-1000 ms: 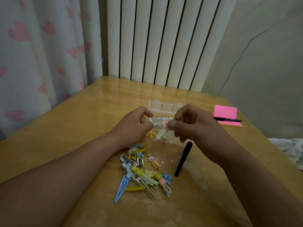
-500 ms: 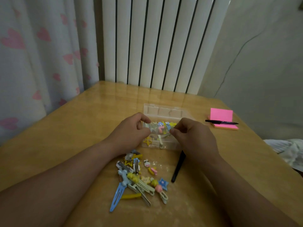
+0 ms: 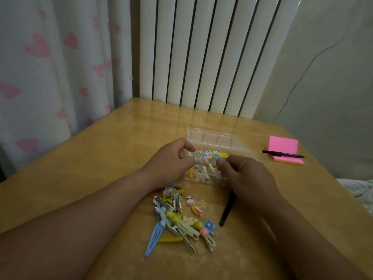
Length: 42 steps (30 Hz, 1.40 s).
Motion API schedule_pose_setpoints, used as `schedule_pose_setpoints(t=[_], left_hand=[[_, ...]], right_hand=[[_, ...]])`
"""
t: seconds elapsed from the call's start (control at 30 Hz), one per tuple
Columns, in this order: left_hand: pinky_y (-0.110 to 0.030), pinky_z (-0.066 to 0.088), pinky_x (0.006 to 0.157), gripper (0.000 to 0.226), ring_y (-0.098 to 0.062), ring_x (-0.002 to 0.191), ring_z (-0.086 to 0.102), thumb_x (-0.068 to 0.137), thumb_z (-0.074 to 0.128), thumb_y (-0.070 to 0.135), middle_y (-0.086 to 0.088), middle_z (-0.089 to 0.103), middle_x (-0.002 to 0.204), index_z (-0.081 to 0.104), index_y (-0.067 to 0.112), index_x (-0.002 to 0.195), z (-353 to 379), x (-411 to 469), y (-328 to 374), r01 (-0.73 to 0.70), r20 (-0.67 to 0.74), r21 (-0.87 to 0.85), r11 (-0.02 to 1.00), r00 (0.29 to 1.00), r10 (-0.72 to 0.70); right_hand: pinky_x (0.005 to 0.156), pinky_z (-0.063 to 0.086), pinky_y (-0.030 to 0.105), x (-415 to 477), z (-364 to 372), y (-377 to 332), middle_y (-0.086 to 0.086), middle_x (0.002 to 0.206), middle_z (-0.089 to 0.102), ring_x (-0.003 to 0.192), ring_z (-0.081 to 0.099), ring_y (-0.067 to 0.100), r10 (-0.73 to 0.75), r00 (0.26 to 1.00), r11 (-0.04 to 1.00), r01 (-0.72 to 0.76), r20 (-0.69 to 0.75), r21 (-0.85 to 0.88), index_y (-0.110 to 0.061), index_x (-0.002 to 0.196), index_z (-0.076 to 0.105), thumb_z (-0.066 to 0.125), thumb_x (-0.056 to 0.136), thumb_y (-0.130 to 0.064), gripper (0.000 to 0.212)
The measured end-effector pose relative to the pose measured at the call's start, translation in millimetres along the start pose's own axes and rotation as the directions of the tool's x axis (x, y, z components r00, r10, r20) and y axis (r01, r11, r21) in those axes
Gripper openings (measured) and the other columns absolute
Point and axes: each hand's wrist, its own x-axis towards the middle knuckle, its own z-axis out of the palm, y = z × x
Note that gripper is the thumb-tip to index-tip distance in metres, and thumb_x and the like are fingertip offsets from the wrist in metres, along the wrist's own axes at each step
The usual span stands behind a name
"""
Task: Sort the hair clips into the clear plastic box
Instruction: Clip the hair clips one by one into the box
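The left hand (image 3: 171, 161) pinches the left end of the clear plastic box (image 3: 214, 137) between curled thumb and forefinger; the right hand (image 3: 247, 178) is curled over the box's right half, and whether it holds anything cannot be told. The box, lid folded back, keeps yellow, blue and pink clips (image 3: 209, 156) in its compartments. Nearer than the box, loose hair clips (image 3: 181, 221) lie heaped beside a black stick (image 3: 227, 209); right of the box a black pen (image 3: 282, 154) rests on a pink sticky-note pad (image 3: 283, 145).
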Motion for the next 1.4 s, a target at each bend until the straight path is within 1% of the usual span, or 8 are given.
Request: schedule_pose_setpoints(t=[0.27,0.37,0.53,0.63,0.7,0.87,1.1,1.4], left_hand=[[-0.047,0.051,0.071,0.023,-0.013,0.067,0.054,0.094,0.064,0.02,-0.002,0.059,0.077,0.066,0.023,0.117,-0.4,-0.3,1.3,-0.002,-0.017,0.019,1.0,1.0,0.002],[-0.047,0.052,0.07,0.03,-0.013,0.066,0.055,0.086,0.062,0.031,-0.002,0.06,0.077,0.066,0.024,0.115,-0.3,-0.9,3.7,0.002,-0.02,0.007,1.0,1.0,-0.002],[-0.037,0.046,0.064,0.038,-0.009,0.061,0.052,0.075,0.058,0.035,0.005,0.056,0.071,0.067,0.025,0.111,0.3,0.5,2.4,0.025,-0.019,-0.001,1.0,1.0,-0.025],[-0.035,0.045,0.064,0.038,-0.007,0.06,0.051,0.077,0.058,0.034,0.008,0.056,0.069,0.067,0.025,0.112,0.0,0.8,1.3,0.028,-0.013,0.003,1.0,1.0,-0.028],[-0.036,0.047,0.066,0.04,-0.009,0.063,0.053,0.077,0.057,0.035,0.006,0.058,0.072,0.067,0.025,0.114,-0.3,0.4,1.3,0.029,-0.009,0.016,0.999,1.0,-0.029],[-0.04,0.05,0.067,0.041,-0.013,0.066,0.056,0.078,0.057,0.037,0.002,0.061,0.074,0.067,0.024,0.115,-0.4,0.4,1.9,0.021,-0.01,0.032,0.999,1.0,-0.021],[-0.047,0.052,0.071,0.028,-0.013,0.066,0.056,0.087,0.062,0.026,0.001,0.059,0.073,0.067,0.024,0.114,0.0,1.2,-0.6,-0.005,-0.021,0.044,0.999,1.0,0.006],[-0.036,0.046,0.064,0.024,-0.009,0.062,0.052,0.092,0.064,0.022,0.003,0.057,0.072,0.067,0.022,0.116,0.0,1.4,-1.5,-0.019,-0.029,0.045,0.999,0.999,0.02]], right_hand=[[0.074,0.055,0.045,-9.1,-4.2,-12.0,-0.01,0.083,0.07,0.081,0.064,0.008,-0.141,0.981,0.967,0.165,-0.135,0.192,-0.029,0.091,0.072,0.055,0.103,-0.051,0.03],[0.069,0.054,0.041,-17.1,-10.9,-24.0,-0.01,0.08,0.066,0.078,0.062,0.007,-0.267,0.951,0.938,0.294,-0.156,0.186,-0.029,0.09,0.071,0.059,0.102,-0.047,0.025],[0.058,0.046,0.021,-32.6,-20.7,-48.2,-0.007,0.074,0.067,0.063,0.058,0.005,-0.411,0.879,0.887,0.322,0.244,0.332,-0.027,0.088,0.072,0.07,0.098,-0.04,0.017],[0.063,0.054,0.032,-38.9,-27.1,-58.4,-0.002,0.078,0.072,0.064,0.064,0.009,-0.413,0.73,0.906,0.268,0.544,0.328,-0.027,0.09,0.073,0.075,0.095,-0.039,0.014],[0.066,0.054,0.033,-41.8,-28.0,-61.5,-0.002,0.082,0.072,0.069,0.066,0.012,-0.399,0.662,0.916,0.314,0.634,0.249,-0.028,0.093,0.072,0.077,0.094,-0.041,0.014],[0.066,0.051,0.023,-43.4,-28.2,-63.3,-0.01,0.088,0.069,0.077,0.063,0.006,-0.366,0.686,0.917,0.379,0.629,0.121,-0.034,0.099,0.07,0.074,0.094,-0.046,0.013],[0.066,0.049,0.023,-45.1,-29.8,-64.6,-0.012,0.088,0.065,0.081,0.061,0.006,-0.352,0.661,0.907,0.416,0.663,0.067,-0.033,0.098,0.068,0.074,0.092,-0.05,0.019],[0.064,0.043,0.021,-41.1,-28.0,-59.1,-0.01,0.084,0.063,0.076,0.056,0.003,-0.337,0.609,0.916,0.389,0.718,0.1,-0.031,0.096,0.063,0.071,0.096,-0.049,0.019]])
